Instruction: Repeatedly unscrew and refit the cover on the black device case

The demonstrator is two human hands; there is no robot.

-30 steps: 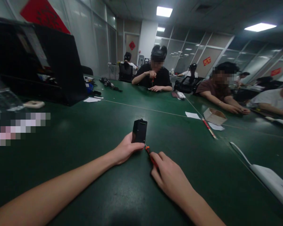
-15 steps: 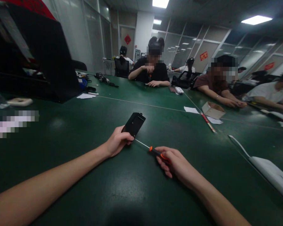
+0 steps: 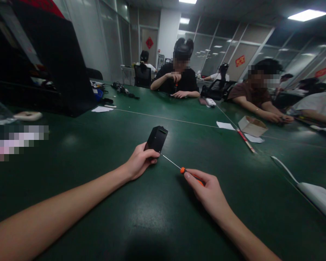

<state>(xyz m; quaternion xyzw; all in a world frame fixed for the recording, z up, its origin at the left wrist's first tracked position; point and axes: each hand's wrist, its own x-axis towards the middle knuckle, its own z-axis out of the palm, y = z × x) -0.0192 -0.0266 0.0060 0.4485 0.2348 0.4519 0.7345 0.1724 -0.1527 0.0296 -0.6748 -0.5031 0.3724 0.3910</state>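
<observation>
Head view: left hand gripping a tilted black box near frame centre. Right hand, lower right of centre, closed round a screwdriver, tip at the box's lower corner.

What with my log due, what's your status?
Left hand gripping black box. Right hand holding screwdriver, tip near box's lower corner, contact unclear. Left thumb close by tip.

A black box is leaning rightward near the frame's centre; a black-and-orange screwdriver is slanting lower right of it, its thin shaft pointing up-left at the box's lower corner.
</observation>
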